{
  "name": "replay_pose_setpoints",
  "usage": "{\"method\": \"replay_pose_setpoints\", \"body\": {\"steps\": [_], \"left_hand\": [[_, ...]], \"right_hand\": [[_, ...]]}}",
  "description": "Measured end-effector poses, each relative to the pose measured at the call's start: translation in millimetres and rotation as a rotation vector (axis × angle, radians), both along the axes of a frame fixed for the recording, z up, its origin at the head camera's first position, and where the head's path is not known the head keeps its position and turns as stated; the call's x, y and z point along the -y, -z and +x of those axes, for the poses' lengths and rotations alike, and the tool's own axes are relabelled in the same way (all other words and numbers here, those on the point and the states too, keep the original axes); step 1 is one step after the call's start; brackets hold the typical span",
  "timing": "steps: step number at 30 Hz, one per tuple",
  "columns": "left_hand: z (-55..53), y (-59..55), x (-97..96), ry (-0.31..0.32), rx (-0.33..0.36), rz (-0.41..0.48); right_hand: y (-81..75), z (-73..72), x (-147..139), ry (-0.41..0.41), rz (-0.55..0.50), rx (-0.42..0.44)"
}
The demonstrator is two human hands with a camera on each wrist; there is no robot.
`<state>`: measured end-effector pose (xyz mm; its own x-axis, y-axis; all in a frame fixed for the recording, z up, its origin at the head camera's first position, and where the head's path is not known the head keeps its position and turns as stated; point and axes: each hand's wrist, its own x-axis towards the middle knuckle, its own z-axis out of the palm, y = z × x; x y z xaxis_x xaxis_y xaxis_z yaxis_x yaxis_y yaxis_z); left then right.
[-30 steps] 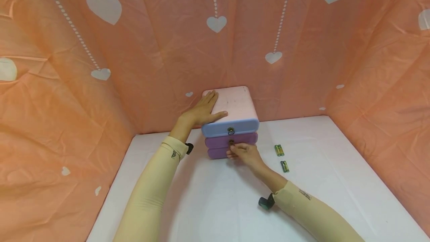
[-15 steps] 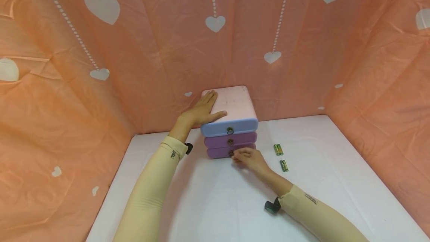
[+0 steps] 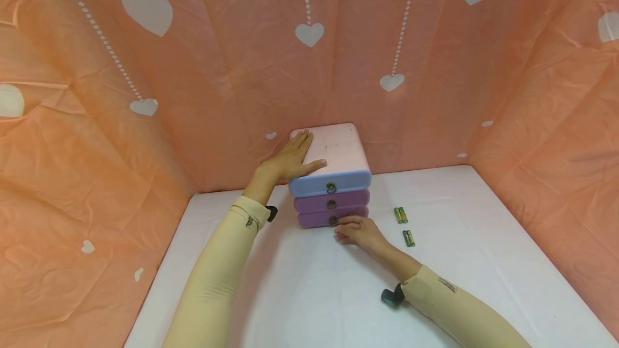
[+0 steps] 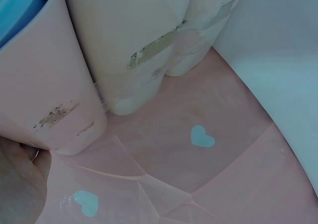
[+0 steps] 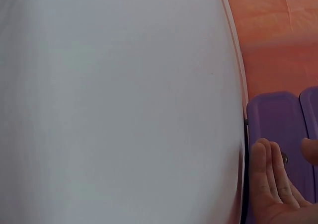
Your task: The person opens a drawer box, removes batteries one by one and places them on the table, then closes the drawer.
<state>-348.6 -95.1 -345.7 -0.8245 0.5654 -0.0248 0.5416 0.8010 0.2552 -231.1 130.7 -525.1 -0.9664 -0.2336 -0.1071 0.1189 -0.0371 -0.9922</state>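
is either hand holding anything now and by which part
Nothing looks held: the left hand rests on the pink cabinet, and the right hand has its fingers and thumb apart near the bottom knob.

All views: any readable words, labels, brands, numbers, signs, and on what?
None legible.
Cream fabric left sleeve: dark print, too small to read.
Cream fabric right sleeve: dark print, likewise.
Green-and-yellow cylindrical batteries: any labels too small.
Pink, blue and purple plastic drawer unit: no lettering visible.
White hearts on orange cloth: pattern, no lettering.
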Motion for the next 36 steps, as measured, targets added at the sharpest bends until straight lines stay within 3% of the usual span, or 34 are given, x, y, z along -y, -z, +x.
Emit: {"method": "replay_pose_setpoints", "body": {"steps": [22,36], "left_hand": [[-1.5,2.4,0.3,-0.008,-0.007,0.003],[-0.9,1.3,0.3,-0.007,-0.005,0.010]], "right_hand": [[4.9,-2.8,6.8,-0.046,-0.021,0.018],[8.1,-8.4,7.8,-0.052,-0.039,0.080]]}}
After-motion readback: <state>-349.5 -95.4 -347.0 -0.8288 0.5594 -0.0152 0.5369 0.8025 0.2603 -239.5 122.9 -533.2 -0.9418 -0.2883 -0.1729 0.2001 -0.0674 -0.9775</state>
